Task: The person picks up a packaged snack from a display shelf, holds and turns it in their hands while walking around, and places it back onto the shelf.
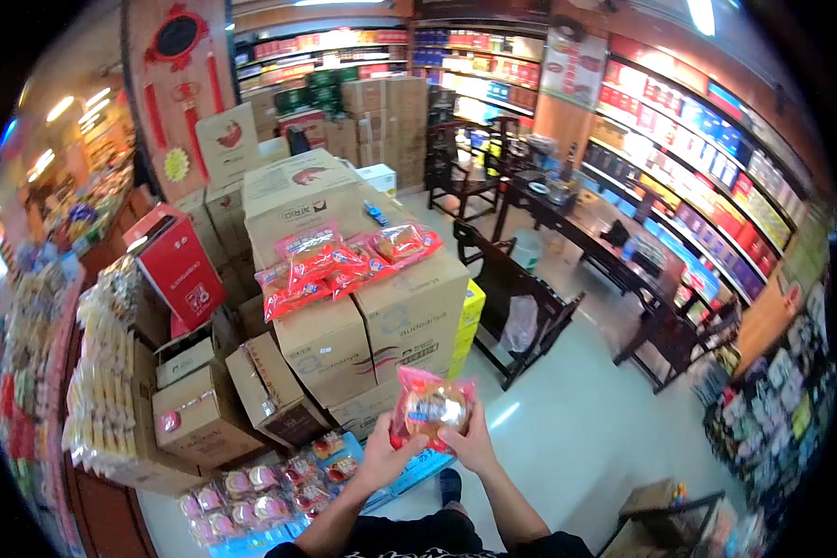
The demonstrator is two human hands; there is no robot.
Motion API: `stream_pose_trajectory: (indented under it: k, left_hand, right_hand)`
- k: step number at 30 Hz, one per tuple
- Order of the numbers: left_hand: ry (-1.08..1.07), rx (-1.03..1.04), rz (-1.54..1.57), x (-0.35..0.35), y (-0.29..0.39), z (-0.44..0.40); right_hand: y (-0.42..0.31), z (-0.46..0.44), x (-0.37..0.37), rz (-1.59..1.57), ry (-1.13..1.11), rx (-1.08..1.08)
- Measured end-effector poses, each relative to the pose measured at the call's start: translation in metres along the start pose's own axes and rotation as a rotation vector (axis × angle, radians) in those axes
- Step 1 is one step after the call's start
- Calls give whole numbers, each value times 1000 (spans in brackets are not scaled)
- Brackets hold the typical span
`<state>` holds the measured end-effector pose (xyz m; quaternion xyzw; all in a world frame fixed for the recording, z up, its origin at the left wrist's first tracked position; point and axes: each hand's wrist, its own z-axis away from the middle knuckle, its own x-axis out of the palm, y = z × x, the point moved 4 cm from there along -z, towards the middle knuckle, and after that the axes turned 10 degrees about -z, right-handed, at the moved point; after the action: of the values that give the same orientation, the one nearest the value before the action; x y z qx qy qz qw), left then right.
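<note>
Fingers of the left hand (384, 456) and right hand (474, 446) hold opposite sides of a red-edged packet (434, 406) before the stacked cartons' (409, 321) near edge, apparently steadying it with its printed face visible.

Bright ceiling lights (702, 17) glare; fisheye edges curve into black.

Dark wooden table (578, 219), red carton (179, 272), pale bucket (527, 249)
</note>
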<state>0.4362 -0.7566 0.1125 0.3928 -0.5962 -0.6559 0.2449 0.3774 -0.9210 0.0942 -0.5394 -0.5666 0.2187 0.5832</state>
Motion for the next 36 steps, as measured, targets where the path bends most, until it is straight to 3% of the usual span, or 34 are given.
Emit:
stream_pose_trajectory:
  k: [1, 2, 5, 6, 9, 12, 16, 19, 24, 28, 32, 36]
  left_hand:
    - [45, -35, -50, 0, 4, -9]
    - [140, 8, -78, 1, 8, -23]
    - [388, 122, 86, 0, 25, -71]
    - [431, 73, 114, -1, 42, -82]
    - [536, 91, -15, -8, 87, -123]
    - [563, 109, 171, -22, 98, -168]
    - [529, 194, 501, -39, 109, -206]
    - [566, 229, 420, -35, 114, -215]
    - [522, 260, 645, -31, 112, -225]
    - [524, 197, 515, -20, 116, -201]
    - [444, 155, 433, -8, 106, -133]
    - [507, 72, 344, -10, 46, -40]
  right_hand:
    - [-5, -16, -2, -50, -51, -31]
    - [-10, -32, -7, -73, -38, 91]
    - [-37, -88, -10, 19, -159, -12]
    - [-45, -105, -6, -105, -230, 52]
    - [-76, -162, 1, 233, -377, -290]
    - [-104, -215, 15, 577, -415, -621]
    - [-92, -292, 31, 469, -492, -499]
    - [-82, -324, 48, 537, -519, -502]
    - [-65, -343, 54, 580, -506, -480]
    - [-54, -344, 55, 711, -432, -631]
    - [-60, -334, 59, 848, -408, -548]
    - [-74, -311, 58, 958, -239, -655]
